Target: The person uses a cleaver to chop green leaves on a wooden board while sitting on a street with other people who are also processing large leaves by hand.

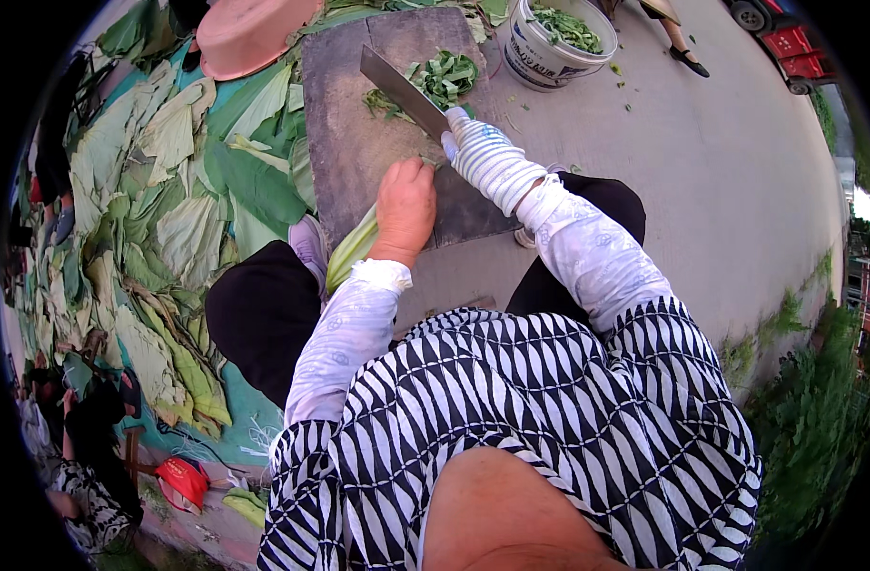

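In my right hand [480, 145], which wears a striped white glove, is the handle of a cleaver [404, 93]. Its broad blade points up and to the left, over the wooden cutting board [345, 143]. My bare left hand [405, 205] is closed round a rolled bundle of green leaves [354, 249] at the board's near edge. The bundle's pale end sticks out below the hand toward my left sleeve. Beyond the blade lies a small heap of chopped leaves [446, 78], partly behind the cleaver.
At the board's far right stands a white bucket [540, 62] holding chopped leaves. A pink basin [249, 38] is at the far left. Large leaves [183, 238] cover a green sheet on my left, near a red cap-like thing [182, 482]. Other people and a red vehicle [795, 52] are around.
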`<state>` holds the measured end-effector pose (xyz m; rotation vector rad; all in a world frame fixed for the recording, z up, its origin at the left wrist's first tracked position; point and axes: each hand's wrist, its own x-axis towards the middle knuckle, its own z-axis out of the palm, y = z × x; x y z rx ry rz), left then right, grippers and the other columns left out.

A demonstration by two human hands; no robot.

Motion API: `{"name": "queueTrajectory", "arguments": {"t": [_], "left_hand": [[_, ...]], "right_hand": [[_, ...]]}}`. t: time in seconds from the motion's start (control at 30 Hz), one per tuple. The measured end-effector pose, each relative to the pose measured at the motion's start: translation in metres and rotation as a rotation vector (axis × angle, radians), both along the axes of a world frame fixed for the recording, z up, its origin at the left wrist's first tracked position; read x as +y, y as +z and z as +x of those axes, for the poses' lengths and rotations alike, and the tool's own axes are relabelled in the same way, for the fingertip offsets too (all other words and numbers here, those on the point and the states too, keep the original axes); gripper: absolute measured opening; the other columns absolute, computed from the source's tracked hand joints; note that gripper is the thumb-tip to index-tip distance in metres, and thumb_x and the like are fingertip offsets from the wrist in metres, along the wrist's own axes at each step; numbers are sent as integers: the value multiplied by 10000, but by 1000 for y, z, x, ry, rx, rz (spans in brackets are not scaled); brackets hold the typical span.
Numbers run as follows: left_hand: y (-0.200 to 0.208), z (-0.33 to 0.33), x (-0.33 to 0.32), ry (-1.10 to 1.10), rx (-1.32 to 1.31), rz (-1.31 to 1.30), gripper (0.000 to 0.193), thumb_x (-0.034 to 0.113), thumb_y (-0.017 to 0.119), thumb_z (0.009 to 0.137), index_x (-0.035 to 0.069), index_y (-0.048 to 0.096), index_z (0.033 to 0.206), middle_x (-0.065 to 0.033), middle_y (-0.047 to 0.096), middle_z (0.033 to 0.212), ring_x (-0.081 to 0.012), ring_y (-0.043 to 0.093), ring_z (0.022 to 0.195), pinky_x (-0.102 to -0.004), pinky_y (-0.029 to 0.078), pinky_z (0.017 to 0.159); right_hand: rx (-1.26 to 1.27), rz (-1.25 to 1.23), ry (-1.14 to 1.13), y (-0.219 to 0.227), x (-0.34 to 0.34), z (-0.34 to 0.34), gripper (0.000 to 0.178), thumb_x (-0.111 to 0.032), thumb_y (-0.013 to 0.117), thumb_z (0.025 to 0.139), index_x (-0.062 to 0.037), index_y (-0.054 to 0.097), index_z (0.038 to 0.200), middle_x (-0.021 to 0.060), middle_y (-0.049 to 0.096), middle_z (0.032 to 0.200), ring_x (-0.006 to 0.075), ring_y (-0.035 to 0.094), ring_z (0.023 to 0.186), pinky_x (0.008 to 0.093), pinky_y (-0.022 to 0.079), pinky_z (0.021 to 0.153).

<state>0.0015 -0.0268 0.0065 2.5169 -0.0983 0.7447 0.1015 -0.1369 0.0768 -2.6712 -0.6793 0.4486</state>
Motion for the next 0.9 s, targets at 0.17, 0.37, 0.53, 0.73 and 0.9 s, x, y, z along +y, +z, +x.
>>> {"name": "queueTrajectory", "arguments": {"t": [0.17,0.37,0.53,0.73,0.9], "left_hand": [[17,13,-18,-57,-16,16,196,36,584,734,22,605,929,-130,575,957,-315,533,878,-396,450,779],[-15,-3,-8,-18,95,50,176,43,562,789,-15,590,952,-173,563,1018,-353,516,928,-428,423,819],[-8,0,-14,-21,74,82,175,43,563,787,-30,595,942,-177,563,1024,-353,513,916,-428,423,815],[-7,4,-12,-30,-15,138,177,43,561,778,-26,617,930,-169,578,979,-339,520,884,-421,437,782],[-2,3,-8,14,-27,133,153,57,578,742,1,611,880,-153,588,964,-328,533,857,-410,452,767]], "right_hand": [[-202,255,38,23,-36,-4,176,-171,520,862,-24,521,959,209,616,705,411,611,699,466,477,594],[-81,264,190,15,-50,-51,180,-128,470,874,0,558,963,193,625,785,363,626,732,426,479,603],[-56,228,156,35,-74,-71,188,-114,496,847,-7,574,981,190,627,779,366,625,722,429,485,604],[-86,270,161,33,-91,-71,178,-145,466,873,-5,569,909,189,612,719,373,599,662,440,453,586],[-86,213,235,41,-82,-69,202,-163,457,889,3,560,942,205,625,784,374,615,752,442,470,627]]}}
